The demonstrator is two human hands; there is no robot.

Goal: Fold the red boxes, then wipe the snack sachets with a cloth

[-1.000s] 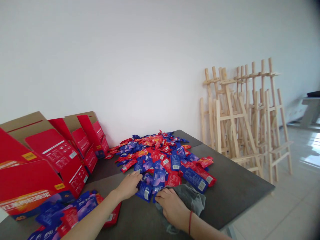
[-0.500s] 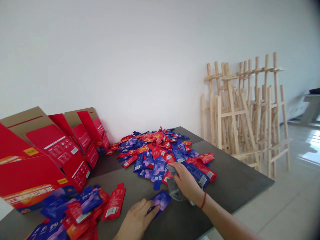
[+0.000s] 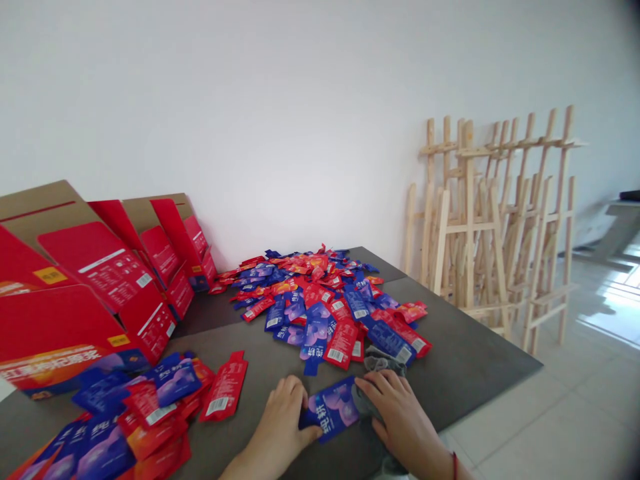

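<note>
A blue pouch with purple pictures and white lettering lies on the dark table in front of me. My left hand grips its left end between thumb and fingers. Under my right hand is a grey cloth, bunched and partly hidden by the fingers, at the pouch's right end. A loose pile of red and blue pouches spreads just beyond both hands. To the left of my left hand lies a single red pouch, beside a smaller heap of red and blue pouches.
Open red cardboard boxes stand in a row along the left of the table. Past the table's right edge, wooden easels lean by the white wall. Another table stands far right.
My right hand and the cloth have come nearer, from the pile's edge onto the right end of the blue pouch. The pouch has turned flatter to view, still in my left hand.
</note>
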